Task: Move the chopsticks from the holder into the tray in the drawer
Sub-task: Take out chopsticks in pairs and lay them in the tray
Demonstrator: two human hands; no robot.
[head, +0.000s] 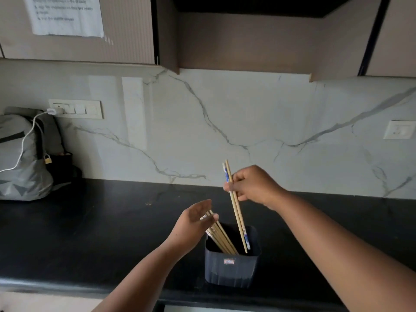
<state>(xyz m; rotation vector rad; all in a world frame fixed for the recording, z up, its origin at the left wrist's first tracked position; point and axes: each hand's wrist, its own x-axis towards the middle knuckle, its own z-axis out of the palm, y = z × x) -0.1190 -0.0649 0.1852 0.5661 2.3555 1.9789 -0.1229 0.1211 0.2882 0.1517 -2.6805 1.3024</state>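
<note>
A dark square holder [231,269] stands on the black counter near its front edge. Several wooden chopsticks [221,238] lean to the left inside it. My left hand [193,224] is open beside their upper ends, fingers touching them. My right hand [254,185] pinches a few chopsticks [236,212], one with a blue and white pattern, almost upright with their tips still inside the holder. The drawer and its tray are not in view, apart from a pale strip below the counter edge.
A grey backpack [22,158] with a small padlock sits at the far left of the counter [101,221], with a white charger cable [27,140] running to a wall socket. Marble backsplash behind, cabinets overhead.
</note>
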